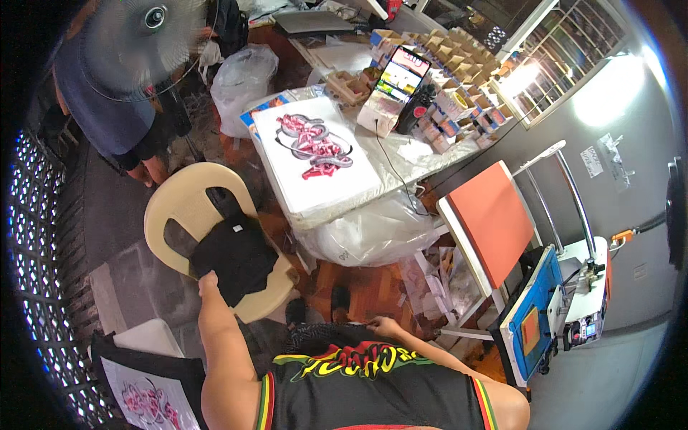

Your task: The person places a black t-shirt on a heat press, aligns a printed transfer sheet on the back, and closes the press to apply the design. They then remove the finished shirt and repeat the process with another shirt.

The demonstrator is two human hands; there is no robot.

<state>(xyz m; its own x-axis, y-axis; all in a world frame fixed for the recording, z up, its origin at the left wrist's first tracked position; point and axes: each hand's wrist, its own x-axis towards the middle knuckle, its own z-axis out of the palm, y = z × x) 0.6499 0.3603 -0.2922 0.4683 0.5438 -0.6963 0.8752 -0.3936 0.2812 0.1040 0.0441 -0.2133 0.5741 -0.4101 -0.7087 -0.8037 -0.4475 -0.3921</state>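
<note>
My left hand [208, 282] is closed on the edge of a folded black T-shirt [231, 258], which lies on a beige plastic chair [190, 183]. My right hand [383, 327] is low at my right, beside the dark patterned cloth at my legs, its fingers curled; what they hold, if anything, is too small to make out. At the lower left, a black item with a red-and-white printed sheet [147, 401] rests by a white seat [147, 337].
A table [322, 222] holds printed sheets [279, 186], a propped phone [401, 72] and cardboard boxes [466, 57]. A heat press [529, 337] and orange-topped stand [487, 222] stand at right. A person [107, 107] stands behind a fan [154, 18] at upper left. Plastic bags [240, 79] lie about.
</note>
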